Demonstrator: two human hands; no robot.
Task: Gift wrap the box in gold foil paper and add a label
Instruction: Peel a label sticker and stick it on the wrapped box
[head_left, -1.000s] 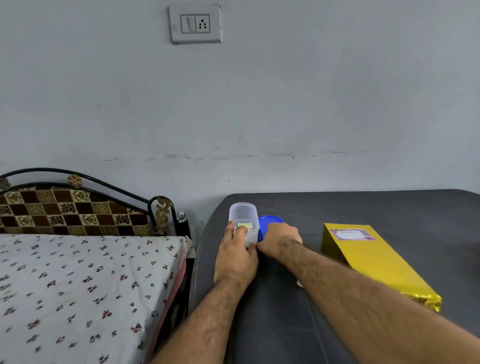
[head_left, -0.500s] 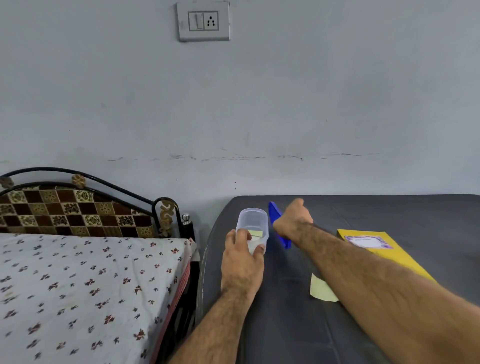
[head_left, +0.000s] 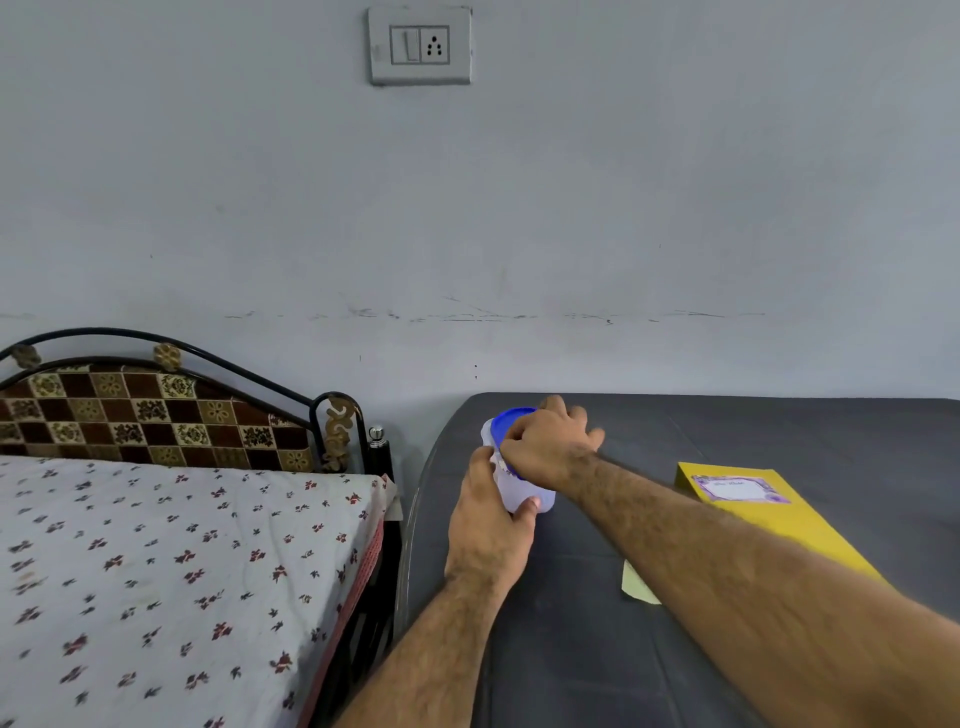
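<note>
Fingers of right hand (head_left: 550, 449) grip blue lid (head_left: 511, 418) atop clear container (head_left: 519, 491), left hand (head_left: 491, 525) holding its near side; gold-wrapped box (head_left: 779, 525) lies right.

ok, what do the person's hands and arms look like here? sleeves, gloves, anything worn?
Both are bare. The left hand and right hand have no gloves, and no rings show. Both forearms are uncovered and hairy right to the frame's edge, so no sleeve, watch or wristband is in view. No markings or tattoos show on either arm.
</note>
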